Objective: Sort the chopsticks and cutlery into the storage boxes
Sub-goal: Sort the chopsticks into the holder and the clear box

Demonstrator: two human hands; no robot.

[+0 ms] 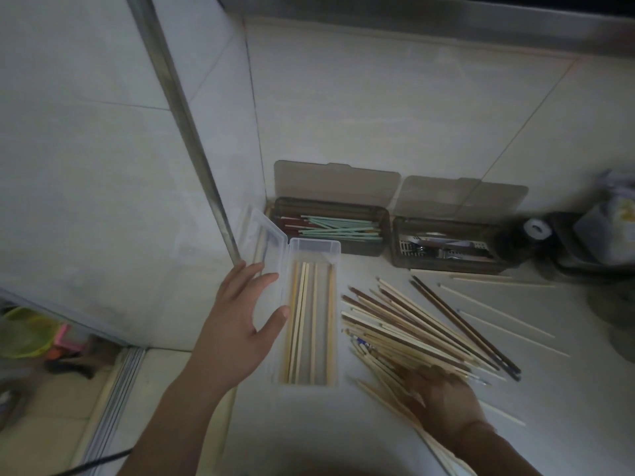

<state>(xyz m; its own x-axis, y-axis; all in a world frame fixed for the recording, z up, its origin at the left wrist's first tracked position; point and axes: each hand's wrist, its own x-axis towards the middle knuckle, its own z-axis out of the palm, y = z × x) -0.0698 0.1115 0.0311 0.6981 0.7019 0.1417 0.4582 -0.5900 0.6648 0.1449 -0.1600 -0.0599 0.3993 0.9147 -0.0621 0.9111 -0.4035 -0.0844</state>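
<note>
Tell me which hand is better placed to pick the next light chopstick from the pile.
The right hand: it already lies on the near end of the chopstick pile. The left hand rests open against the clear box, apart from the pile.

1. The worktop (395,139) behind the two dark boxes (331,225) (446,250) is left bare.
2. The left side is closed off by a wall (86,149).
3. The right foreground is blocked by the chopstick pile (422,329); the clear box (311,321) lies just beside it.

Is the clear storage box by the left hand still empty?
No, the clear storage box already holds several pale wooden chopsticks lying lengthwise inside it.
</note>
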